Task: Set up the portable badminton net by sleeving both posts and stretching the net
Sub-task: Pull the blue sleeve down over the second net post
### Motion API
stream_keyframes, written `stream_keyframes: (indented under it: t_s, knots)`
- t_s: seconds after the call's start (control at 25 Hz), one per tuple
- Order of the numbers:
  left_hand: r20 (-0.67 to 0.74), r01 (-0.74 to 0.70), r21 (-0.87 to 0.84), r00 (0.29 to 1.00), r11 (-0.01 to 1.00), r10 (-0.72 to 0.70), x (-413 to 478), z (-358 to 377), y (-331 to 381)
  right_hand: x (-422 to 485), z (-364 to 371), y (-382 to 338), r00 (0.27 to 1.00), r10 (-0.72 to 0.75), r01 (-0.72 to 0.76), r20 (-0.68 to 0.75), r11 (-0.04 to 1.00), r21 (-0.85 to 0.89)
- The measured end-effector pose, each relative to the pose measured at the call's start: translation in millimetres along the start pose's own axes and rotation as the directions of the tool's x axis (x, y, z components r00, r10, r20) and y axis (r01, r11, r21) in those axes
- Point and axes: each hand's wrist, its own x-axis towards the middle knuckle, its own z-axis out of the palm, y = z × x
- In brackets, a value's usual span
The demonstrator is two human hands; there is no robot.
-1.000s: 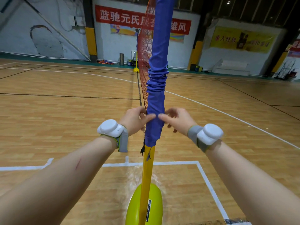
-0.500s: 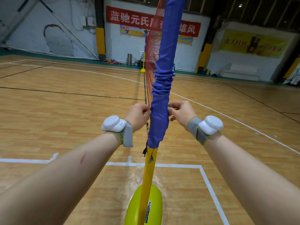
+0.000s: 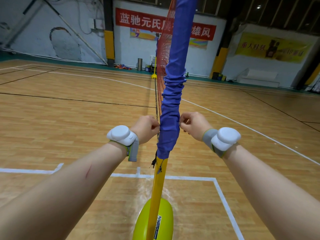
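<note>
left grip (image 3: 145, 129) and right grip (image 3: 194, 125) each pinch the blue sleeve (image 3: 170, 108) from opposite sides, low on the yellow post (image 3: 158, 184). best to tug down evenly with both, easing out the bunched folds above so the red net (image 3: 163, 54) tightens

We see a wooden floor (image 3: 69, 122) marked with white lines (image 3: 190, 178), a red banner (image 3: 138, 19) and a yellow banner (image 3: 270, 47) on the far wall (image 3: 131, 49), a yellow-padded pillar (image 3: 109, 45), and a metal bin (image 3: 140, 64) beside the wall.

red banner (image 3: 138, 19): 蓝驰元氏…雄风 | yellow banner (image 3: 273, 47): blurred | base label (image 3: 158, 227): unreadable
</note>
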Motion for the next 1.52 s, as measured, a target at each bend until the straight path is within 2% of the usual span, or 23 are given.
stream_keyframes:
  t_s: [0.12,0.2,0.24,0.32,0.4,0.52,0.68,0.92,1.0,1.08,1.16,1.24,1.28,1.36,1.52]
  knots:
    - [0.062,-0.034,0.102,0.998,0.994,0.028,-0.1,-4.4,2.4,-2.7,0.6,-1.7,0.999,-0.015,0.017,0.034,0.998,-0.06]
    - [0.063,-0.032,0.106,0.998,0.994,0.025,1.6,-11.4,6.4,-2.4,-4.3,-4.0,0.998,0.008,0.0,0.062,0.991,-0.133]
    - [0.001,-0.015,0.037,1.0,0.999,0.015,2.9,-16.4,8.6,-1.9,-7.9,-5.0,0.999,0.018,-0.013,0.037,0.992,-0.129]
    - [-0.21,0.0,-0.169,0.977,0.986,-0.036,5.8,-26.4,14.1,-1.2,-14.5,-8.4,0.995,0.022,-0.021,-0.102,1.0,0.011]
    - [-0.314,-0.026,-0.244,0.948,0.969,-0.054,9.5,-31.4,18.8,0.9,-18.1,-16.4,0.976,0.031,0.003,-0.217,0.988,0.155]
    - [-0.266,-0.027,-0.226,0.963,0.974,-0.035,14.3,-29.1,24.4,13.2,-19.8,-28.6,0.974,0.046,-0.001,-0.221,0.979,0.202]
    - [-0.243,-0.048,-0.105,0.97,0.993,0.021,12.5,-25.0,17.7,20.9,-15.9,-30.8,0.982,0.019,-0.016,-0.188,1.0,0.017]
    - [-0.035,-0.162,0.14,0.985,0.977,0.168,0.6,-19.3,11.9,10.2,-6.7,-19.8,0.998,0.008,-0.019,-0.058,0.982,-0.19]
    - [0.033,-0.153,0.188,0.988,0.97,0.15,1.7,-20.4,13.6,8.5,-8.3,-19.8,0.999,0.029,-0.034,-0.023,0.976,-0.215]
    - [0.042,-0.075,0.156,0.997,0.985,0.069,4.9,-24.8,13.5,9.9,-14.3,-20.6,0.998,0.055,-0.047,0.028,0.969,-0.242]
    - [-0.117,-0.014,-0.019,0.993,1.0,0.012,11.1,-32.4,14.0,13.5,-24.8,-24.8,0.999,0.05,-0.051,-0.012,0.975,-0.215]
    - [-0.331,-0.037,-0.211,0.943,0.977,-0.036,18.9,-40.9,19.6,19.5,-34.6,-29.9,0.988,0.068,-0.067,-0.141,0.998,0.01]
    - [-0.384,-0.067,-0.246,0.923,0.967,-0.034,23.1,-44.6,23.7,21.8,-37.5,-33.0,0.981,0.085,-0.064,-0.174,0.991,0.122]
    - [-0.396,-0.102,-0.219,0.918,0.97,0.008,30.6,-48.4,30.2,25.7,-38.8,-39.4,0.982,0.085,-0.052,-0.167,0.979,0.196]
    - [-0.388,-0.094,-0.126,0.921,0.988,0.038,32.5,-46.1,30.3,29.5,-36.5,-41.8,0.982,0.065,-0.045,-0.179,0.992,0.114]
